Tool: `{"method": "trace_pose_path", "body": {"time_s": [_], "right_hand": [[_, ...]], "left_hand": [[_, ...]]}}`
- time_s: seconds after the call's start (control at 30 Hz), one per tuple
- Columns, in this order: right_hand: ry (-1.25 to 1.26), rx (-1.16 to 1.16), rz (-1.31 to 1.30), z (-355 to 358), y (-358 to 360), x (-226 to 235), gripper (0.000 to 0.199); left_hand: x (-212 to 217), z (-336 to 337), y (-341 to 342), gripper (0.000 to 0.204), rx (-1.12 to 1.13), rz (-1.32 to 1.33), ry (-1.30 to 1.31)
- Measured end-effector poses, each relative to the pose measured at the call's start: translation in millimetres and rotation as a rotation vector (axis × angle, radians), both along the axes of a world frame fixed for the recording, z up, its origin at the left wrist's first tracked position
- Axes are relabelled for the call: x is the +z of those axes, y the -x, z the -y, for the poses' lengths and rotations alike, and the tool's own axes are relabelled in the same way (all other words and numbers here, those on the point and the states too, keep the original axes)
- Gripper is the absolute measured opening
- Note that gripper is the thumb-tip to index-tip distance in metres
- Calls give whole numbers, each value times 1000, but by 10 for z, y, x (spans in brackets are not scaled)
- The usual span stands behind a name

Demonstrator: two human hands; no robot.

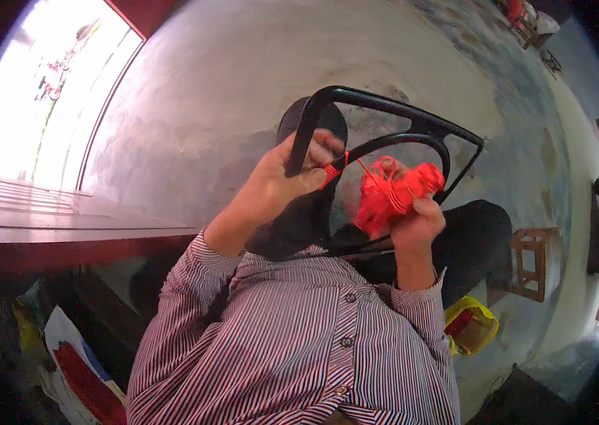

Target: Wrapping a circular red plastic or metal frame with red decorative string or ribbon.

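Head view: two bare hands work in front of the person's body, the black frame and the red cord between them.
Left hand (278, 177): clasped round the left side of the frame, thumb and fingers close against the red wrapping.
Right hand (416, 225): closed on the cord bundle, fingers partly hidden behind it, thumb low on its right side.
Black frame (399, 110): smooth and stiff, with rounded corners and a second, curved bar inside the outer one; whether plastic or painted metal, I cannot tell. It is held up above the lap.
Cord bundle (395, 195): bright red, soft and stringy, bunched into an uneven clump with loops across its middle, just beside the inner bar.
Wrapping (333, 171): red cord wound round the inner bar; a thin strand (362, 167) runs between it and the bundle.
Clothing: crisp striped shirt (292, 326) with dark round buttons; black trousers (473, 230).
Floor (236, 85): grey, mottled and stained, with a worn finish.
Table (65, 216): glossy, reddish-brown, at the left.
Room: bright doorway (23, 106) at upper left; wooden stool (535, 266) and yellow bag (485, 327) at the right; pale wall (579, 142) beyond.
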State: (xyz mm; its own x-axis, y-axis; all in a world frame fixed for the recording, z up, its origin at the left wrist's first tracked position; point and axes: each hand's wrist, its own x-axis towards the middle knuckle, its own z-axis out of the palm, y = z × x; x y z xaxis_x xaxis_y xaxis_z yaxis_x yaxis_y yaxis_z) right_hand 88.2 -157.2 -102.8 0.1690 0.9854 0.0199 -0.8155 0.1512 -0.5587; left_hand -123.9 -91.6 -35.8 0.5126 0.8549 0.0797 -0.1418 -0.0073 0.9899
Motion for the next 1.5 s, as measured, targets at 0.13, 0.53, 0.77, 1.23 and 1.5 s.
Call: {"method": "trace_pose_path", "body": {"time_s": [0.13, 0.53, 0.77, 1.23, 1.5], "right_hand": [[-411, 204, 199, 45, 32, 240, 55], [-96, -8, -41, 52, -132, 174, 44], [159, -84, 69, -75, -152, 333, 46], [-58, 107, 526, -229, -36, 257, 26], [-117, 378, -431, -201, 103, -60, 45]], "left_hand": [[-27, -48, -11, 33, -108, -6, 287], [-241, -131, 75, 26, -64, 142, 224], [-160, -108, 42, 25, -50, -38, 229], [-101, -86, -81, 70, -86, -221, -463], [44, -89, -179, 67, -385, 91, -468]]}}
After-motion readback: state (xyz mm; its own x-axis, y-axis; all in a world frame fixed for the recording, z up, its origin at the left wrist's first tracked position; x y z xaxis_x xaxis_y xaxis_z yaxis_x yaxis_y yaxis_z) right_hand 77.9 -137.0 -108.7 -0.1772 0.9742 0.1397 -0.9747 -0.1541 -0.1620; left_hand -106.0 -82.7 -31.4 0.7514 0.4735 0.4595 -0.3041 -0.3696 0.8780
